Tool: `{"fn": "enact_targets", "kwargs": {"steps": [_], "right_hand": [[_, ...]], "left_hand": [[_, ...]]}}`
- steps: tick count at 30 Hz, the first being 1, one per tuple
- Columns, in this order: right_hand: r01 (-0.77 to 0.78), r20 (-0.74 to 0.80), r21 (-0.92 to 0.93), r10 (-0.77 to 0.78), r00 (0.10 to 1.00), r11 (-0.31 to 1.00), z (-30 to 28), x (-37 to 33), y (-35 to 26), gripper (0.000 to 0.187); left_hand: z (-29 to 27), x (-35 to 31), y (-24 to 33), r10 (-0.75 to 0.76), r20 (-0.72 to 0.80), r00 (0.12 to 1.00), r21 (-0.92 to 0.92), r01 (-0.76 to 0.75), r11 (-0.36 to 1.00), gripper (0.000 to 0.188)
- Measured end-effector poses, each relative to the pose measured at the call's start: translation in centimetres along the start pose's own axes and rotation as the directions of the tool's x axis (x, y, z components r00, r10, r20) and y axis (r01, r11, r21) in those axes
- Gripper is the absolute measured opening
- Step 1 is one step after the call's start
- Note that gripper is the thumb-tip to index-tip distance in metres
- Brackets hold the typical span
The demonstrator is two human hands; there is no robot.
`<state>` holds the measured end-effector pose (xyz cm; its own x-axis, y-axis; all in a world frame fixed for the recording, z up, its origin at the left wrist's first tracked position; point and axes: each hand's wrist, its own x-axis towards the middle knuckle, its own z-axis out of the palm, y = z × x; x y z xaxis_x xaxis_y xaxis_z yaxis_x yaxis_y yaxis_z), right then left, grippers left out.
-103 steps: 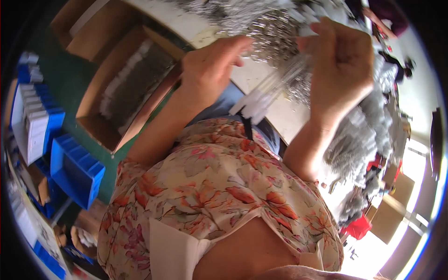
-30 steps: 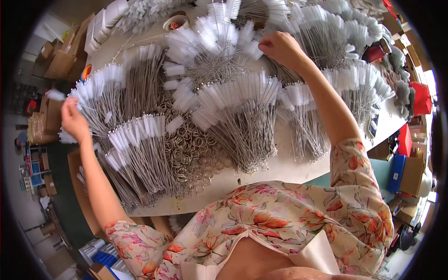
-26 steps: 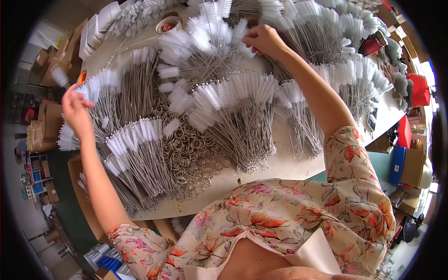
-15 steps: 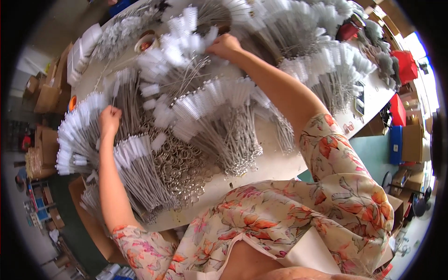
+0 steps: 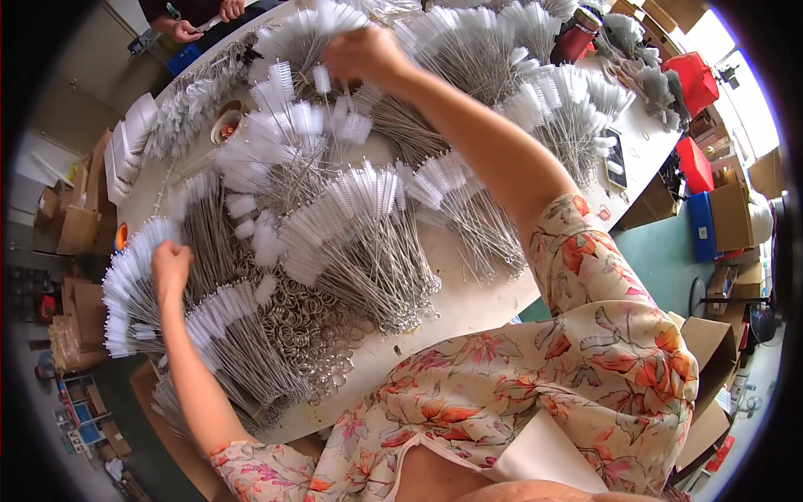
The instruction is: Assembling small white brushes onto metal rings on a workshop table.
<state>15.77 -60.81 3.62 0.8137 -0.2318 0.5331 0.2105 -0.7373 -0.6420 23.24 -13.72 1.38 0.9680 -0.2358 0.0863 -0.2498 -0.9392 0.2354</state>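
My left hand [image 5: 171, 266] is closed among the fanned white bristle heads of a pile of wire-handled brushes [image 5: 130, 289] at the left. A pale bristle head [image 5: 176, 203] shows faintly just beyond its fingers, apparently held there. Reaching far across the table, my right hand [image 5: 366, 54] has its fingers curled down over another brush pile [image 5: 303, 35]. The hand is slightly blurred, and what its fingers hold is hidden. A single white bristle head [image 5: 322, 80] shows just below them. Nearer to me lies a big fan of brushes [image 5: 355, 238] with looped wire ends.
Loose metal rings [image 5: 305, 322] lie heaped beside a near-left brush bundle [image 5: 247, 343]. A small tub [image 5: 226, 130], a phone [image 5: 616, 159] and a dark red cup [image 5: 575, 38] stand around the piles. Across the table, another person's hands [image 5: 188, 32] hold something thin.
My right hand has moved farther away and to the left. My left hand stays closed, slightly lower and left in view. The view has shifted, and the other person's hands now show.
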Motion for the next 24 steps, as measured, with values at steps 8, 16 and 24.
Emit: {"fn": "enact_targets", "kwargs": {"steps": [8, 16, 24], "right_hand": [[-0.231, -0.213, -0.648, 0.118, 0.97, 0.726, -13.1, -1.1, 8.5, 0.023], [-0.299, -0.505, -0.54, -0.018, 0.863, 0.787, -15.9, -0.5, 7.4, 0.023], [-0.201, -0.007, -0.137, 0.202, 0.979, 0.97, -8.2, -3.0, -2.8, 0.021]], "left_hand": [[-6.8, -8.5, -1.4, -0.263, -0.186, 0.947, -0.947, -0.102, 0.304, 0.038], [-6.8, -15.4, 2.8, -0.089, 0.105, 0.99, -0.992, 0.111, 0.058, 0.039], [-6.4, -21.9, 4.7, -0.134, 0.123, 0.983, -0.99, 0.13, 0.046, 0.028]]}}
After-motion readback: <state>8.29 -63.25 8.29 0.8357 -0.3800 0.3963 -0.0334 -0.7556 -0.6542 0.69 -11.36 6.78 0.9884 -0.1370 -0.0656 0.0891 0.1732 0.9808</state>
